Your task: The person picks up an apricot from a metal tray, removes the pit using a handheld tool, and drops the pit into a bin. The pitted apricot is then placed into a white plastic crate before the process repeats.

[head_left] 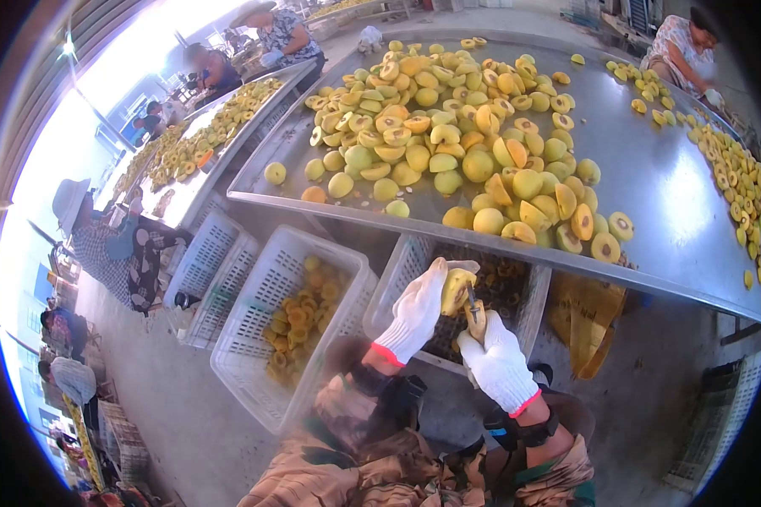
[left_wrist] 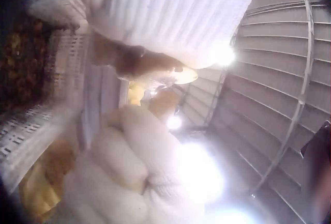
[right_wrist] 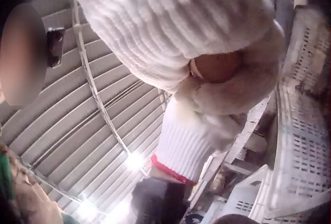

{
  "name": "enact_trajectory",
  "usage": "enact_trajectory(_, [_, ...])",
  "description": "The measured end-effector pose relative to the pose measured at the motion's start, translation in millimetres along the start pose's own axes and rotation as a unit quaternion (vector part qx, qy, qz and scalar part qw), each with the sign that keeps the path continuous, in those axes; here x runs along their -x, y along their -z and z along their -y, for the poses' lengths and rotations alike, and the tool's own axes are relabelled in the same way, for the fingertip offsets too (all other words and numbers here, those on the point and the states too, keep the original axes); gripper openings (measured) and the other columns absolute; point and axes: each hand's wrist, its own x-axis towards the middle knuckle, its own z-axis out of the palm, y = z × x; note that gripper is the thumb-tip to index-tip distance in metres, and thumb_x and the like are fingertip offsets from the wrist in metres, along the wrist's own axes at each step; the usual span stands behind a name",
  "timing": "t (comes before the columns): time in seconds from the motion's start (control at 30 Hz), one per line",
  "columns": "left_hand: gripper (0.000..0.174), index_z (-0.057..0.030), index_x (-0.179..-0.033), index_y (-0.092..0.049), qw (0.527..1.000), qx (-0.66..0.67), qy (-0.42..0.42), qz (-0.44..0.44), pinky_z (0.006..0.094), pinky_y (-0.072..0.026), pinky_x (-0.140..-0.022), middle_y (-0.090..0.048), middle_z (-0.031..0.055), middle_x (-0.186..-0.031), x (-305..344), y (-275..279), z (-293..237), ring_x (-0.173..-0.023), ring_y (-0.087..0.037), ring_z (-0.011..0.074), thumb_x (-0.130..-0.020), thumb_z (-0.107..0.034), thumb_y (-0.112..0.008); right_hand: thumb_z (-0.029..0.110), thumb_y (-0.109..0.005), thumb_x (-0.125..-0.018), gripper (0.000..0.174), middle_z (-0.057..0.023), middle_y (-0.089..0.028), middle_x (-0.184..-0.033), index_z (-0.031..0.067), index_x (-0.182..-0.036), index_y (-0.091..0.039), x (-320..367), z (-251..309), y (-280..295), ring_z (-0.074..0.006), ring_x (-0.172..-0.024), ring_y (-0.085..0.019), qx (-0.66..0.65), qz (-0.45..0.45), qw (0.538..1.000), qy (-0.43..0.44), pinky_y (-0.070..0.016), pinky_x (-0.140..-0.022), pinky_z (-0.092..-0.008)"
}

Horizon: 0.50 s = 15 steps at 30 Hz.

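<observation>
My left hand (head_left: 418, 311), in a white knit glove with a red cuff, grips a yellow stone fruit (head_left: 455, 291) over a white crate. Gloved the same way, my right hand (head_left: 500, 368) holds a pitting knife by its wooden handle (head_left: 476, 324). The tool's dark metal end (head_left: 471, 296) is right at the fruit's cut side. In the right wrist view the brown handle (right_wrist: 217, 68) shows inside the curled right hand (right_wrist: 181, 22). Part of the fruit (left_wrist: 155, 74) shows under the left hand (left_wrist: 165, 17) in the left wrist view.
A metal table (head_left: 668, 228) ahead bears a heap of halved stone fruit (head_left: 448, 127). Below my hands, the white crate (head_left: 386, 296) contains dark brown pieces. Another crate (head_left: 228, 355) to the left holds fruit halves. A yellow sack (head_left: 585, 325) hangs at right. Several people work around.
</observation>
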Motion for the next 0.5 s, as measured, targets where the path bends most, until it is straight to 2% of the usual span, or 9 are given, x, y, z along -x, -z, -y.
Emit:
enact_trajectory(0.03, [0.047, 0.0003, -0.117, -0.064, 1.0, -0.018, 0.003, -0.008, 0.0237, -0.0414, -0.093, -0.066, 0.007, -0.111, 2, -1, -1, -0.1, -0.057, 0.0126, -0.105, -0.036, -0.037, 0.022, -0.06, -0.089, 0.026, -0.0242, -0.064, -0.075, 0.0034, -0.105, -0.05, 1, 1, -1, -0.0441, -0.068, -0.063, 0.027, -0.01, 1.0, -0.001, -0.051, -0.062, -0.0485])
enact_trajectory(0.1, [0.046, 0.0005, -0.115, -0.065, 0.987, -0.152, -0.035, -0.03, 0.0235, -0.0418, -0.091, -0.067, 0.0063, -0.109, 7, -2, -5, -0.098, -0.057, 0.0124, -0.104, -0.036, -0.038, 0.022, -0.059, -0.089, 0.026, -0.0276, -0.064, -0.079, 0.0042, -0.106, -0.049, 2, 4, -3, -0.0494, -0.074, -0.062, 0.082, -0.029, 0.996, -0.004, -0.0502, -0.067, -0.0539])
enact_trajectory(0.17, [0.046, -0.0001, -0.113, -0.066, 0.98, -0.187, -0.042, -0.05, 0.0232, -0.0421, -0.09, -0.067, 0.0056, -0.106, 9, -4, -4, -0.096, -0.058, 0.0121, -0.104, -0.036, -0.039, 0.022, -0.058, -0.089, 0.026, -0.0274, -0.064, -0.078, 0.0046, -0.105, -0.047, 3, 3, -6, -0.0486, -0.073, -0.062, 0.093, -0.036, 0.995, 0.0, -0.0501, -0.066, -0.0545])
enact_trajectory(0.23, [0.046, -0.0015, -0.112, -0.067, 0.989, -0.124, -0.017, -0.072, 0.023, -0.0423, -0.089, -0.068, 0.0049, -0.103, 5, -8, 4, -0.094, -0.057, 0.0118, -0.104, -0.036, -0.039, 0.022, -0.058, -0.089, 0.026, -0.0274, -0.064, -0.077, 0.0049, -0.105, -0.046, 2, 2, -8, -0.0481, -0.072, -0.062, 0.103, -0.04, 0.994, 0.001, -0.0499, -0.065, -0.0549])
enact_trajectory(0.33, [0.047, -0.0038, -0.11, -0.068, 0.986, -0.123, -0.071, -0.083, 0.0229, -0.0422, -0.088, -0.069, 0.0046, -0.099, 1, -6, 25, -0.092, -0.058, 0.0114, -0.103, -0.038, -0.037, 0.022, -0.058, -0.089, 0.025, -0.0278, -0.063, -0.076, 0.005, -0.104, -0.046, 1, 0, -9, -0.0481, -0.072, -0.062, 0.116, -0.041, 0.992, 0.008, -0.0495, -0.064, -0.0551])
enact_trajectory(0.43, [0.047, -0.0053, -0.107, -0.07, 0.995, -0.095, 0.022, -0.028, 0.0231, -0.0421, -0.087, -0.069, 0.004, -0.098, -8, 5, 18, -0.092, -0.058, 0.0112, -0.103, -0.038, -0.036, 0.021, -0.058, -0.089, 0.025, -0.0278, -0.063, -0.075, 0.0051, -0.103, -0.045, 4, -5, -6, -0.0482, -0.071, -0.062, 0.127, -0.031, 0.991, 0.019, -0.0493, -0.063, -0.0549])
enact_trajectory(0.47, [0.046, -0.0044, -0.105, -0.071, 0.98, -0.178, 0.053, -0.074, 0.0233, -0.0425, -0.086, -0.069, 0.004, -0.098, -2, 1, 6, -0.091, -0.057, 0.0111, -0.103, -0.037, -0.038, 0.021, -0.058, -0.089, 0.025, -0.0278, -0.063, -0.075, 0.0051, -0.103, -0.046, 4, -5, -6, -0.0482, -0.071, -0.062, 0.13, -0.028, 0.991, 0.014, -0.0493, -0.063, -0.0546])
enact_trajectory(0.5, [0.046, -0.0041, -0.106, -0.07, 0.986, -0.146, 0.048, -0.067, 0.0231, -0.0425, -0.086, -0.069, 0.004, -0.099, -2, 2, 8, -0.091, -0.057, 0.0109, -0.103, -0.037, -0.038, 0.021, -0.058, -0.089, 0.025, -0.0278, -0.063, -0.075, 0.0052, -0.103, -0.046, 4, -5, -6, -0.0482, -0.071, -0.062, 0.132, -0.026, 0.991, 0.01, -0.0492, -0.063, -0.0544])
